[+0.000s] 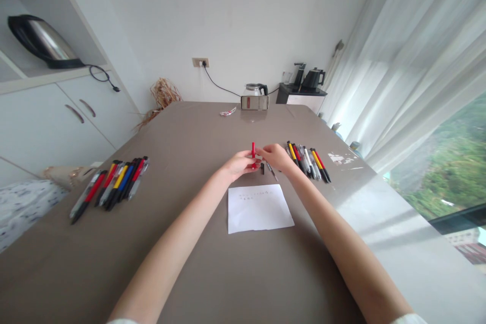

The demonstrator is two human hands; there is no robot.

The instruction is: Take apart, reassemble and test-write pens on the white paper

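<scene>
My left hand (240, 164) is closed around the lower end of a red pen barrel (253, 150), which stands upright above the table. My right hand (274, 156) meets it from the right, fingers pinched at the same pen. Small dark pen parts (262, 167) and a thin refill (271, 169) lie on the table just below my hands. A white sheet of paper (258, 208) with faint writing lies in front of them. One row of several pens (114, 181) lies to the left and another row of pens (309, 160) to the right.
The brown table (197, 263) runs to the far wall, where a phone (254, 103) stands upright beside a glass kettle (255, 89). A small wrapper (228, 111) lies near it. White cupboards stand left, curtains and a window right.
</scene>
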